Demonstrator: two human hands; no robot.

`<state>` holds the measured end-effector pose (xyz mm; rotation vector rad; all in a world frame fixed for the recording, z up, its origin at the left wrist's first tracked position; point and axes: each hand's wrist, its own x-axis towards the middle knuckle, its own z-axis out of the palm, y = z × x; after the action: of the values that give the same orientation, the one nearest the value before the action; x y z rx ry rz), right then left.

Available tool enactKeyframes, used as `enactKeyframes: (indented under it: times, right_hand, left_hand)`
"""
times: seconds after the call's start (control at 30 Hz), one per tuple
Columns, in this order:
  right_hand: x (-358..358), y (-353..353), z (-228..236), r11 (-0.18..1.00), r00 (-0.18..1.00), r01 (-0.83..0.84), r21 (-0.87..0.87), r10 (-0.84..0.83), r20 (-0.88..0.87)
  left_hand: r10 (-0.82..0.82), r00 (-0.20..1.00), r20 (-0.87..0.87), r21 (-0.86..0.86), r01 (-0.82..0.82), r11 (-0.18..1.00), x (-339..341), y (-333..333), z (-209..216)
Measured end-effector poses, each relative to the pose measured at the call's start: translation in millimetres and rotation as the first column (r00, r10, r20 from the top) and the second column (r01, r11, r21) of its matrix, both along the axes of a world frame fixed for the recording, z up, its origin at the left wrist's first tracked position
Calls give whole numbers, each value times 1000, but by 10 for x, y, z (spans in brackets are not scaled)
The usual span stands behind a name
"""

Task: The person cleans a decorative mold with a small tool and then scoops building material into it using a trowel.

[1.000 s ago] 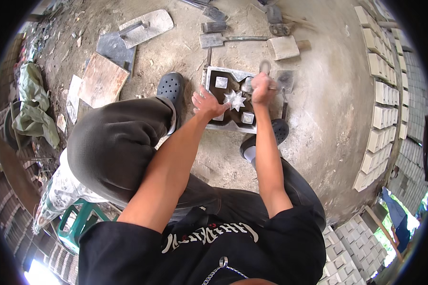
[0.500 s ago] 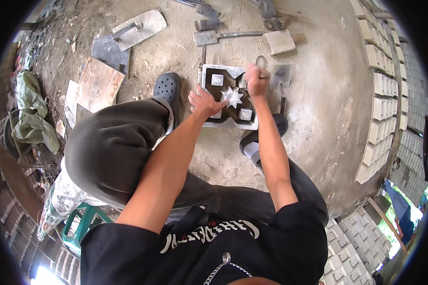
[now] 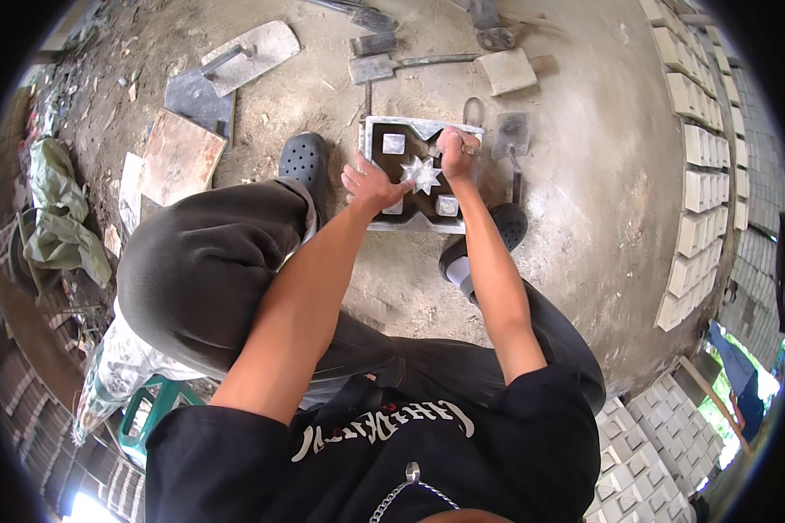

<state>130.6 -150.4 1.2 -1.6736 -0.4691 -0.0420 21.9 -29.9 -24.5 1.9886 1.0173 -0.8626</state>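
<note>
A grey metal mould (image 3: pixel 410 225) lies on the ground between my feet. Inside its dark recess stand small square blocks (image 3: pixel 393 144) and a pale eight-pointed star piece (image 3: pixel 425 175) in the middle. My left hand (image 3: pixel 374 185) is over the mould's left side, fingers apart, with its thumb touching the star. At the upper right of the mould my right hand (image 3: pixel 459 155) is closed in a fist, close to the star. What the fist holds, if anything, is hidden.
Beyond the mould lie a short-handled spade (image 3: pixel 372 69), a mallet (image 3: pixel 508 71) and a small trowel (image 3: pixel 511 135). A plastering float (image 3: pixel 266 54) and boards (image 3: pixel 181 157) are at far left. Pale cast blocks (image 3: pixel 702 144) line the right side. A green stool (image 3: pixel 148 418) stands near left.
My right fist has moved slightly left and down, from the mould's right rim inward. My left hand keeps its place at the star. The loop beyond the rim now shows apart from the fist.
</note>
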Motion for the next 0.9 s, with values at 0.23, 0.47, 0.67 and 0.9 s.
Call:
enactKeyframes:
  times: [0.23,0.47,0.67,0.9]
  right_hand:
    - [145,64,307,933,888,294,207,-187,-419]
    - [-143,212,143,985,986,164,51,-165,32]
    - [-162,65,294,945,921,296,142,-242,-305]
    - [-110,186,257,982,955,142,-123,-168,-245]
  left_hand:
    - [43,999,-7,-2,-43,999,33,-11,5]
    - [-9,1000,-1,15,9,1000,-16,-7,-24]
    - [-2,1000,14,5,2,1000,-3,1,-37]
    - [25,999,-28,1,-25,1000,14,-17,13]
